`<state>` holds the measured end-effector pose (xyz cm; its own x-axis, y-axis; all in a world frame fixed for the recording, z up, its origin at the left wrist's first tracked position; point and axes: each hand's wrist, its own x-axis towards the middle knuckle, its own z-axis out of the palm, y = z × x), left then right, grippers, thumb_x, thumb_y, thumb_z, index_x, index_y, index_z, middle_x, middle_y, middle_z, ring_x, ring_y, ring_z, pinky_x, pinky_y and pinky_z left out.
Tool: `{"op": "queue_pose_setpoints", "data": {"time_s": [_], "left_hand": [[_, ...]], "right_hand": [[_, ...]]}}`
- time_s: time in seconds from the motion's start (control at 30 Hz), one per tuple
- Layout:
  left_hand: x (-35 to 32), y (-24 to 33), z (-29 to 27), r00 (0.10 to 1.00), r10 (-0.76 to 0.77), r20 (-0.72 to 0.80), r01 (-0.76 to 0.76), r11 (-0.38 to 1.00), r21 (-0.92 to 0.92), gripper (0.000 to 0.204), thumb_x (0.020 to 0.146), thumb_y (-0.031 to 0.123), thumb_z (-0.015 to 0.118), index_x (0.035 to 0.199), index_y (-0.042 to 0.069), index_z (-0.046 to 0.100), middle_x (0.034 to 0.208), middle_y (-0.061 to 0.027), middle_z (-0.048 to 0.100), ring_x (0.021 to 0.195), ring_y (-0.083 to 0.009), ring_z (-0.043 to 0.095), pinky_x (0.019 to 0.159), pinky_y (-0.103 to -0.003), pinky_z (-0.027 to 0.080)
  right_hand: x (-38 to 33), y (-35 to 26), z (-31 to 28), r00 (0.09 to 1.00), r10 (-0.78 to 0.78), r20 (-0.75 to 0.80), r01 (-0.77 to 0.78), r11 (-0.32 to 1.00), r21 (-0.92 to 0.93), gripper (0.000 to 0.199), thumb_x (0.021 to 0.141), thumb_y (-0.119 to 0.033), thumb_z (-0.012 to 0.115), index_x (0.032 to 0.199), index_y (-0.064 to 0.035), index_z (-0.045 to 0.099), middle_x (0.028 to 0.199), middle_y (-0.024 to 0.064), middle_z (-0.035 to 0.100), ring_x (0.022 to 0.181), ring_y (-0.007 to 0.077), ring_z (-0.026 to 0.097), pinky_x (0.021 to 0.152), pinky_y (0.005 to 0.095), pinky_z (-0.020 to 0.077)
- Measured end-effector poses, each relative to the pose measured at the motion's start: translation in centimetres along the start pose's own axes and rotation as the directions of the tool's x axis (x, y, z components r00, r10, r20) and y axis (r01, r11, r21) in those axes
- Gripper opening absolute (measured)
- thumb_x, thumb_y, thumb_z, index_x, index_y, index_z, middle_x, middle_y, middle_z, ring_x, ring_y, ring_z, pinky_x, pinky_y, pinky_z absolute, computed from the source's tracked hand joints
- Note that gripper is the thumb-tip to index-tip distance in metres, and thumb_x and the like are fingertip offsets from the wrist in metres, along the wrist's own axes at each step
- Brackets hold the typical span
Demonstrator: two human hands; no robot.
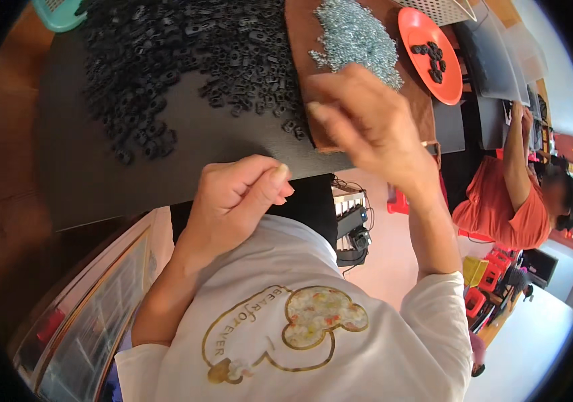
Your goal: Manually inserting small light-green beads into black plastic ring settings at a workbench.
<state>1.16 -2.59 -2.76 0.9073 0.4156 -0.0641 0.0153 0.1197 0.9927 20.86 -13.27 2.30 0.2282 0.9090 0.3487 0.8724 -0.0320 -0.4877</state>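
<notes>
My left hand (pixel 243 197) is closed at the table's near edge, its thumb pressed down on the curled fingers. Whatever it holds, if anything, is hidden. My right hand (pixel 370 127) hovers above the brown cloth (pixel 310 43), close to a heap of small shiny silver metal pieces (pixel 357 40). Motion blurs its fingers, and I cannot tell whether they pinch anything. Left of the cloth spreads a large pile of small black plastic pieces with holes (pixel 186 50). An orange-red plate (pixel 450 84) to the right of the silver heap carries several black pieces.
The dark table (pixel 125 194) ends just beyond my body. A green plastic basket (pixel 65 23) stands at the far left, a white perforated basket (pixel 444 10) at the far right. Clear plastic bins (pixel 494 60) lie beyond. A co-worker in a red shirt (pixel 501 201) is on the right.
</notes>
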Motion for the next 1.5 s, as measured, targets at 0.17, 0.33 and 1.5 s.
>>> {"op": "queue_pose_setpoints", "data": {"time_s": [0.17, 0.33, 1.5], "left_hand": [[-0.2, 0.2, 0.0, 1.000, 0.006, 0.009, -0.007, 0.998, 0.062, 0.021, 0.094, 0.016, 0.058, 0.086, -0.003, 0.063, 0.069, -0.0101, 0.066, 0.059, -0.0142, 0.063, 0.056, -0.028, 0.049], [-0.3, 0.3, -1.0, 0.995, 0.052, 0.085, -0.064, 0.989, 0.135, 0.024, 0.097, 0.016, 0.054, 0.089, -0.004, 0.065, 0.075, -0.0082, 0.069, 0.065, -0.0113, 0.065, 0.060, -0.025, 0.053], [-0.5, 0.5, -2.0, 0.999, -0.013, -0.044, 0.001, 0.962, -0.273, 0.028, 0.101, 0.019, 0.048, 0.095, -0.004, 0.063, 0.081, -0.0109, 0.070, 0.066, -0.0125, 0.065, 0.060, -0.025, 0.053]], "right_hand": [[3.7, -1.4, 3.7, 0.990, -0.111, 0.084, 0.122, 0.982, -0.141, 0.034, 0.082, -0.021, 0.068, 0.110, -0.0051, 0.061, 0.094, 0.0098, 0.055, 0.083, 0.0295, 0.062, 0.064, 0.0395, 0.0523], [6.1, -1.9, 5.6, 0.973, -0.186, 0.137, 0.213, 0.952, -0.221, 0.033, 0.081, -0.026, 0.069, 0.107, -0.0058, 0.063, 0.096, 0.0095, 0.055, 0.091, 0.0271, 0.060, 0.066, 0.0390, 0.0536], [4.3, -4.1, 5.3, 0.983, -0.157, -0.094, 0.175, 0.956, 0.236, 0.031, 0.077, 0.003, 0.066, 0.108, 0.0022, 0.061, 0.084, 0.0139, 0.061, 0.067, 0.0276, 0.061, 0.058, 0.0342, 0.0499]]}}
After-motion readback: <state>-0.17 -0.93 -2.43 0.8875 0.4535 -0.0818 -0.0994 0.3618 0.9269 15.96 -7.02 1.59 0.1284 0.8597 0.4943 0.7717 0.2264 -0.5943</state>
